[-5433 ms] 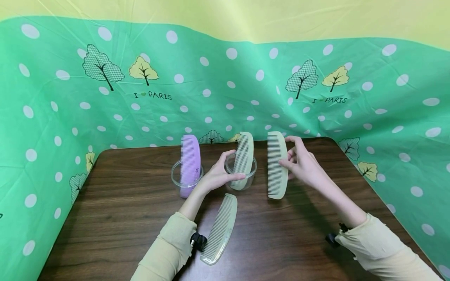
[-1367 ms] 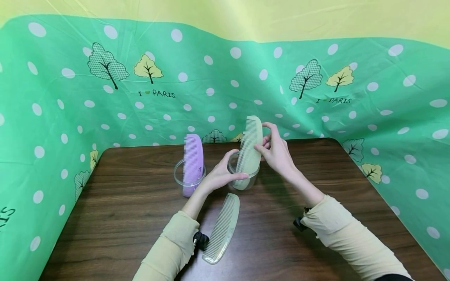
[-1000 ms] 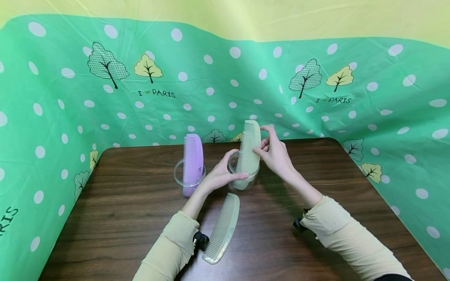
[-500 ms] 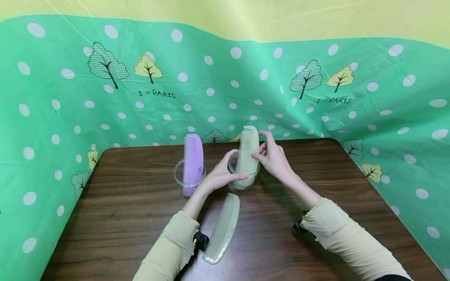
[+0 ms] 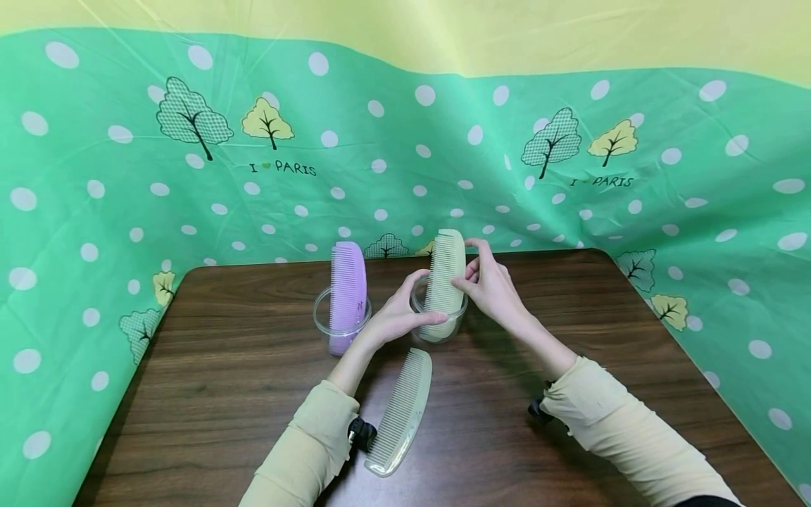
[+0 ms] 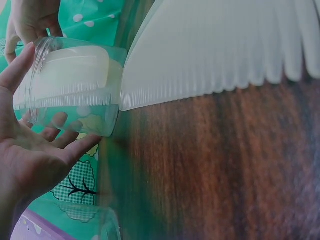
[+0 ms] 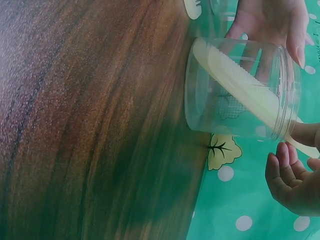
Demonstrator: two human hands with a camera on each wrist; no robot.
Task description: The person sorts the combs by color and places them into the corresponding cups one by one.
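Note:
In the head view, my left hand [image 5: 398, 315] holds a clear plastic jar [image 7: 200, 112], thumb in front and fingers around its side. A pale green comb [image 5: 447, 271] stands in that jar, its upper part above the rim. My right hand [image 5: 494, 285] pinches the comb's smooth back edge between thumb and fingers. Behind it the left wrist view shows part of a second pale form [image 6: 116, 72] inside the jar, mostly hidden. Another light green comb [image 5: 405, 412] lies on the table beside my left wrist, its teeth toward the left.
Left of my hands, a purple comb [image 5: 348, 292] stands in a second clear jar [image 5: 319, 325]. The dark wooden table [image 5: 241, 394] ends at a green dotted cloth [image 5: 380, 127] behind and at both sides.
My right hand carried a green comb from the right over to the held jar, then lowered it inside beside the one there. My left hand stays on the jar.

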